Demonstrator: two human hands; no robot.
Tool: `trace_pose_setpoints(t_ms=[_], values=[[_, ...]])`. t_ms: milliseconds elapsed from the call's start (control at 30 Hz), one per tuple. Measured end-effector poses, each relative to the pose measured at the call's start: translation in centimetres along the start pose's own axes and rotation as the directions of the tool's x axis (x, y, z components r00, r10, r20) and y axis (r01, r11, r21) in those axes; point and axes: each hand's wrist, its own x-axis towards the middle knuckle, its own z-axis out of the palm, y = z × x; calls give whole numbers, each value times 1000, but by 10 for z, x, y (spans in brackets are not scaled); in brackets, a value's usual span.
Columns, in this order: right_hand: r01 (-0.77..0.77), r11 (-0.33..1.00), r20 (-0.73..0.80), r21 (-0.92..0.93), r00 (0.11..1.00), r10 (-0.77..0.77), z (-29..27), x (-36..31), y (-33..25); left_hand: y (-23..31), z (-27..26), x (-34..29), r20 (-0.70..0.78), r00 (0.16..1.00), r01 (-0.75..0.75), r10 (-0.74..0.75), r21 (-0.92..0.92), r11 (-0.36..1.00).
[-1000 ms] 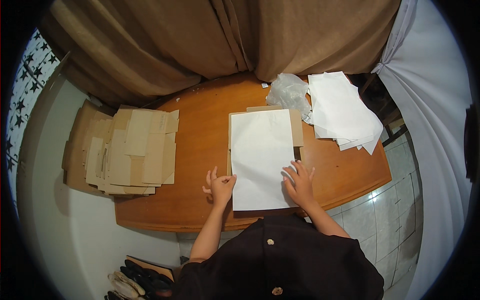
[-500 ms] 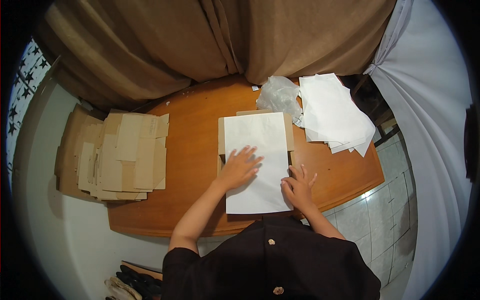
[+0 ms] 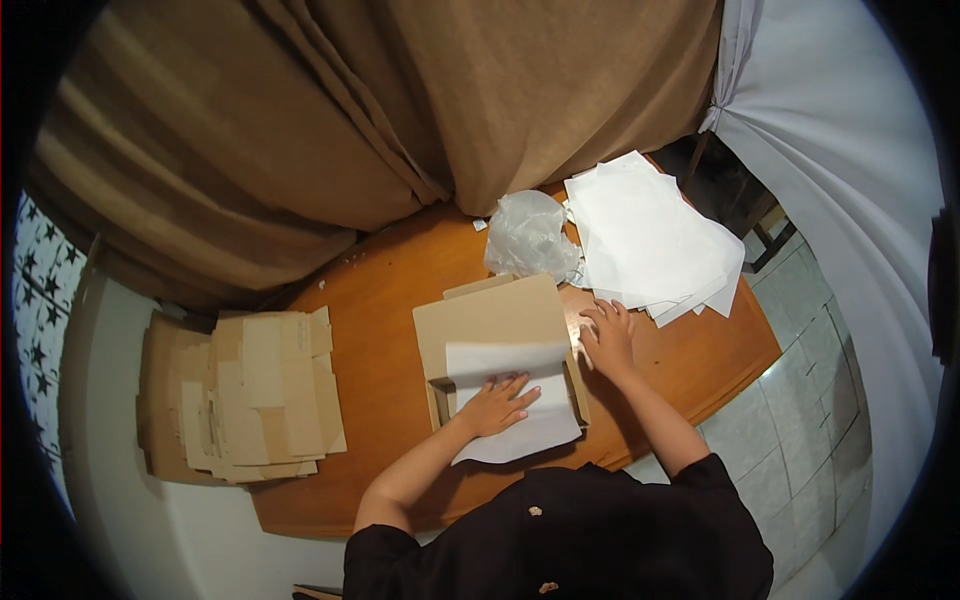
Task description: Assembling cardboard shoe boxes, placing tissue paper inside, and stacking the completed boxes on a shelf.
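Observation:
In front of me an open cardboard box stands on the table, its lid flap raised on the far side. A white sheet of paper lies bent down into the box, its near edge sticking out toward me. Pressing on the paper with fingers spread is my left hand. Just right of the box, over the table, my right hand has its fingers apart and holds nothing. The sheet hides most of the box's inside.
A stack of flattened cardboard boxes sits on the left of the wooden table. Beyond the box lies a crumpled clear plastic bag. White paper sheets are piled at the far right. Brown curtains hang behind the table.
The sheet, flat across the box before, is now pushed down into it, uncovering the lid flap. My right hand has left the sheet's edge and moved farther away. The view has shifted.

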Motion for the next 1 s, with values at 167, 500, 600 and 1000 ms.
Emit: trace_pose_setpoints(t_ms=[167,500,600,1000], values=[[87,974,28,-210,996,-83,46,48,22,-17,0,11,10,999,-31,39,-405,914],[102,913,-76,-395,987,-142,90,86,48,6,-71,-73,242,961,261,-131,-656,708],[87,898,-77,-432,988,-133,87,88,48,20,-70,-86,157,969,246,-191,-561,791],[91,900,8,-426,995,-96,72,84,35,57,-46,-87,-241,922,192,-302,-392,900]])
